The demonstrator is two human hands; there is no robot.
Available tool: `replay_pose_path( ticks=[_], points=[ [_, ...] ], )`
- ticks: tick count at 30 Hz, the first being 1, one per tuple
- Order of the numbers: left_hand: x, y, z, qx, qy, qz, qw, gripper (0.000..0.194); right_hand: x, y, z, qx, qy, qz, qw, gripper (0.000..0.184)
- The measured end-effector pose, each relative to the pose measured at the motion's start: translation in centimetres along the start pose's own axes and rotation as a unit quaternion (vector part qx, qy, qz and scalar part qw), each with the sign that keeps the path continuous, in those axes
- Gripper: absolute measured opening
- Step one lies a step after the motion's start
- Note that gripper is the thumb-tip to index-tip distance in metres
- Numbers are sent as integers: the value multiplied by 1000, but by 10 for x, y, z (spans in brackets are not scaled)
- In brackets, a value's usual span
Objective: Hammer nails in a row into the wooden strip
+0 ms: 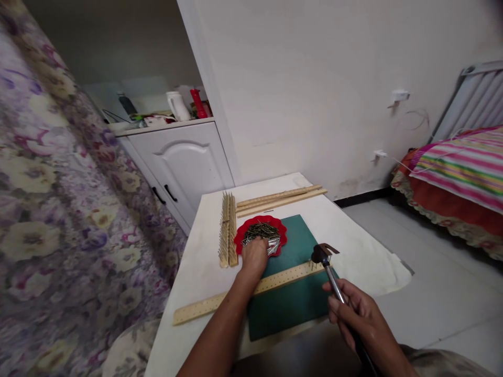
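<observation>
My left hand (255,256) reaches into a red scalloped bowl (239,242) filled with nails (261,229). Its fingertips are down among the nails and hidden, so I cannot see whether they grip any. My right hand (353,309) is wrapped round the handle of a claw hammer (324,253), its head raised over the right end of a wooden strip (275,281). That strip, dotted with rows of holes, lies across a green mat (291,309) and passes under my left forearm. A few nails (313,263) stand upright in the strip beside the hammer head.
Left of the bowl lie wooden strips (227,230) bristling with nails. More bare strips (279,200) lie along the back of the white table (192,251). A floral curtain (78,209) hangs at left, near a white cabinet (188,162); a bed (459,178) stands at right.
</observation>
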State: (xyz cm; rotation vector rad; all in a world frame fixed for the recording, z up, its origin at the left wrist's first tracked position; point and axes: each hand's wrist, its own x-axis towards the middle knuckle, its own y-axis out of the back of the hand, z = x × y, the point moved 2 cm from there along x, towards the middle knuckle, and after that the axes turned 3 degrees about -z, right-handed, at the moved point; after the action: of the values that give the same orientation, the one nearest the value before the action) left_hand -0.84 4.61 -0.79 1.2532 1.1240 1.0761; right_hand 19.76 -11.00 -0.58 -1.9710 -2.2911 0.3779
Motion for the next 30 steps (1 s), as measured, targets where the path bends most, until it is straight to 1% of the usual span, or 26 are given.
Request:
replay_pose_path(
  ticks=[7,9,13,16,19,22,23,26,28,30],
  points=[
    [-3,-3,-1,-2,-3,16,1000,23,4,-1,6,4,1,-5,1000,31],
    [-7,-2,-1,-12,-9,37,999,21,4,-2,7,5,2,-2,1000,31],
    [-15,1,-2,-61,-42,101,992,18,4,-5,5,5,5,7,1000,32],
    [-16,2,-5,-97,-50,124,986,16,5,-7,5,-2,13,6,1000,30],
    [-20,7,-4,-159,-70,151,973,16,7,-8,9,-13,25,6,1000,28],
    [-42,11,10,-269,-120,171,940,18,7,-9,10,-26,38,30,999,28],
    [-53,12,19,-311,-152,162,924,18,7,-9,9,-29,43,42,998,29],
    [-91,8,49,-391,-251,87,881,15,5,-8,6,-40,65,79,994,29],
    [-111,5,64,-421,-276,61,862,14,2,-7,5,-50,73,90,992,28],
    [-121,4,71,-434,-286,50,853,15,0,-7,5,-59,70,92,992,26]
  ],
)
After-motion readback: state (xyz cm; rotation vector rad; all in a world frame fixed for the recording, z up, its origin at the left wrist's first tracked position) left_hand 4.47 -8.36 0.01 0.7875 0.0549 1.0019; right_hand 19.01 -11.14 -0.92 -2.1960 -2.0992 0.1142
